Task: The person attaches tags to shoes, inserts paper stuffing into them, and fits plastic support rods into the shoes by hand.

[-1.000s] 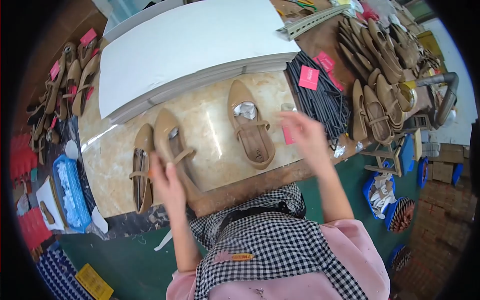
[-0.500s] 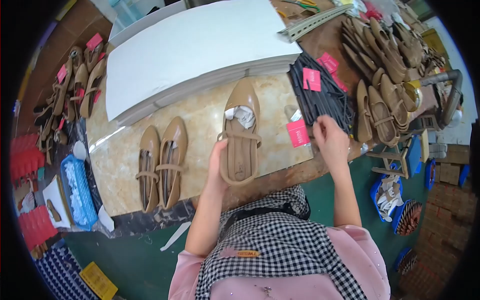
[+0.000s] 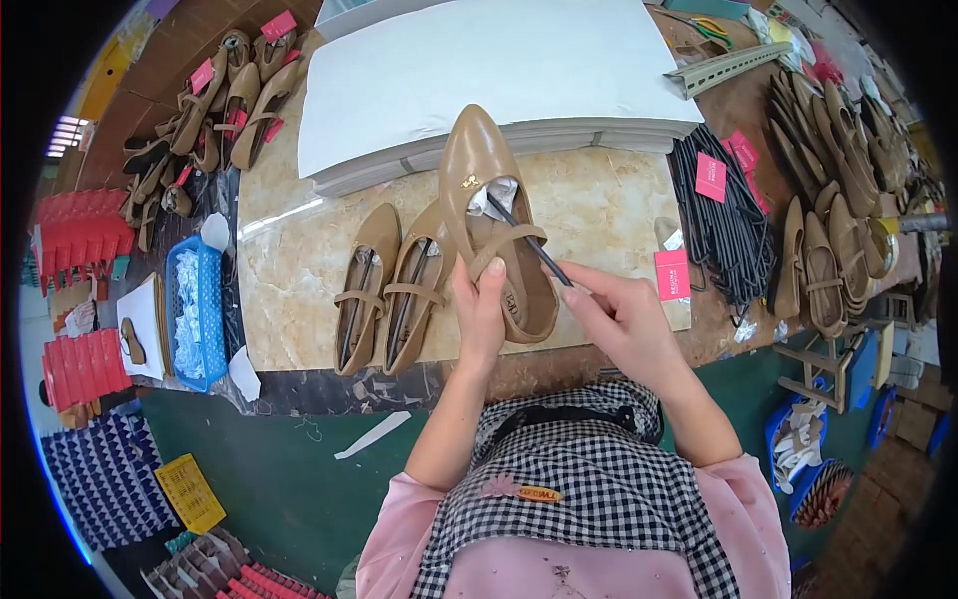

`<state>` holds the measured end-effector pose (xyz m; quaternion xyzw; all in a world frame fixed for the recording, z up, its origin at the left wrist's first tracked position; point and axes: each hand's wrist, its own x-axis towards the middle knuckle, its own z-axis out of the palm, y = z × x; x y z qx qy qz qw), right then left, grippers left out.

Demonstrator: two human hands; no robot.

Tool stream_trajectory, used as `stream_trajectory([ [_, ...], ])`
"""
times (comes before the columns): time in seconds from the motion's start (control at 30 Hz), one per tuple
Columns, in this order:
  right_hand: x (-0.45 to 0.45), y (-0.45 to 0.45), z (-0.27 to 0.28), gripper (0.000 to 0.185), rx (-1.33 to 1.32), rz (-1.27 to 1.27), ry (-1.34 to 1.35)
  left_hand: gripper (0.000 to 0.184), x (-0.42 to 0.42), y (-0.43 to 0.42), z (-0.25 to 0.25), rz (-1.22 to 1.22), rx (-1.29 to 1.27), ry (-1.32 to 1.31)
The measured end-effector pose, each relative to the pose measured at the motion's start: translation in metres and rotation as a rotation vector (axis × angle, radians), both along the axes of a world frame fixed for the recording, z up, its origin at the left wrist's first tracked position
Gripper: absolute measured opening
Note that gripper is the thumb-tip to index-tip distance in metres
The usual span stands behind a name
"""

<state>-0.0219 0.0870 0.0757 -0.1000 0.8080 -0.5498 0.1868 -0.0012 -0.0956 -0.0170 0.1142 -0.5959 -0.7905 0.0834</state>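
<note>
My left hand (image 3: 482, 311) grips a tan pointed flat shoe (image 3: 473, 150) by its side, thumb near the strap, lifted above the marble-patterned board (image 3: 589, 215). Crumpled white paper (image 3: 493, 194) fills the toe. Between the fingers of my right hand (image 3: 627, 321) is a black shoe stay stick (image 3: 551, 266). It slants under the strap with its far end at the paper in the toe. Left of the held shoe, two matching shoes, one (image 3: 372, 245) beside the other (image 3: 404, 319), lie on the board, each with a black stick inside.
Behind the shoes lies a stack of white sheets (image 3: 489, 70). To the right are a pile of black sticks (image 3: 720, 225), a pink tag (image 3: 673, 275) and more tan shoes (image 3: 824, 265). Tagged shoes (image 3: 261, 110) and a blue basket (image 3: 212, 319) stand left.
My right hand has brought a black stick into the held shoe. The shoe has tilted, toe leaning left, and the camera view has shifted left.
</note>
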Motion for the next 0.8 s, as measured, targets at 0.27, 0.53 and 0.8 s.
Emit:
stream_trajectory([
  [0.27,-0.005,-0.031,-0.006,0.025,0.105,-0.17,0.427,0.075,0.019,0.019,-0.01,0.028,-0.016,0.013],
  [0.53,0.011,-0.035,-0.035,0.026,0.229,-0.022,0.419,0.062,0.034,0.037,-0.017,-0.023,0.09,-0.062],
  [0.8,-0.004,0.048,-0.053,0.028,0.218,-0.158,0.149,0.061,0.067,-0.091,0.038,-0.023,-1.543,-0.235],
])
